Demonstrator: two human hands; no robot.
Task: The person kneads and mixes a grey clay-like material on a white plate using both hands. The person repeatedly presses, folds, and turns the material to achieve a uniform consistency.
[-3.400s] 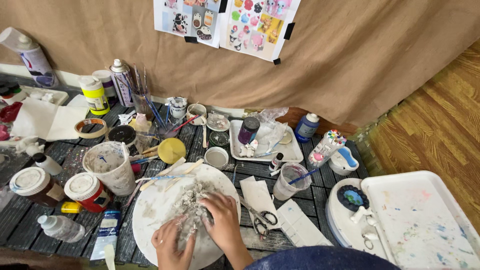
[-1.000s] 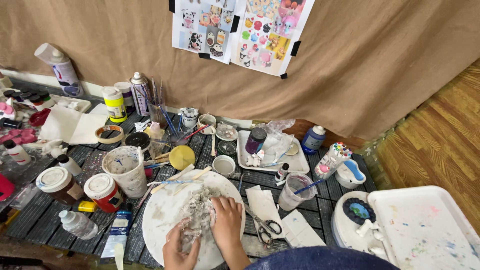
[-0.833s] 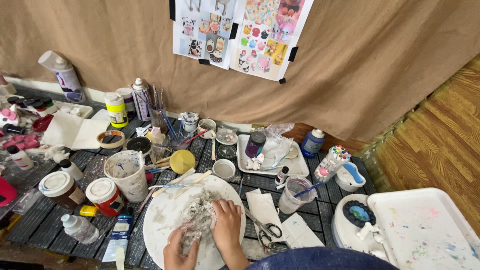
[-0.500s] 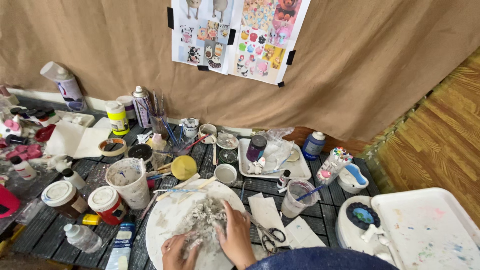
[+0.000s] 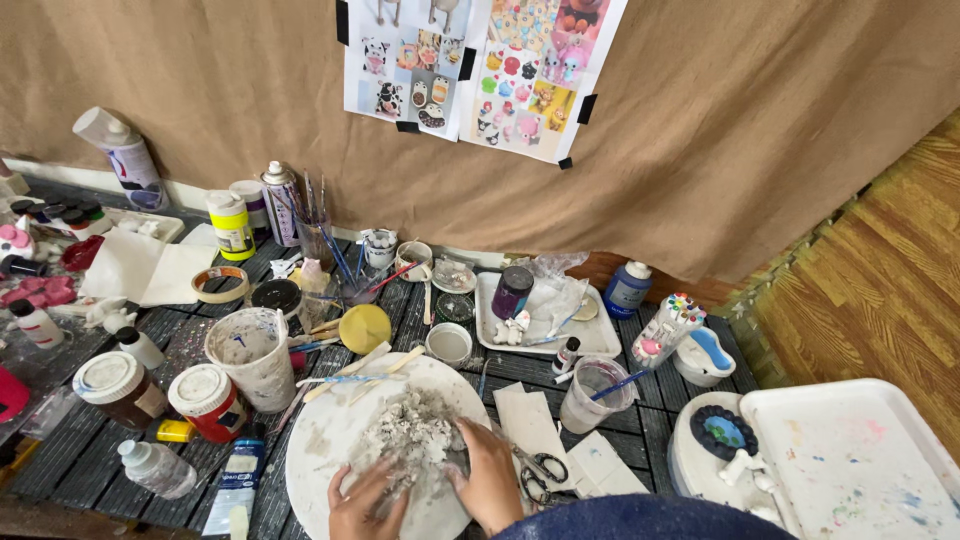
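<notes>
Pressing grey clay, left hand, right hand.

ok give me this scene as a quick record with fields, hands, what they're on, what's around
left hand: pressing the near edge of the grey clay lump
right hand: cupped against the lump's right side
surface: round white board on a dark slatted table
beside right hand: scissors and white paper strips
left of board: paint-smeared white cup, red jar
behind: white tray, brush jar
wall: brown cloth with taped picture sheets
</notes>
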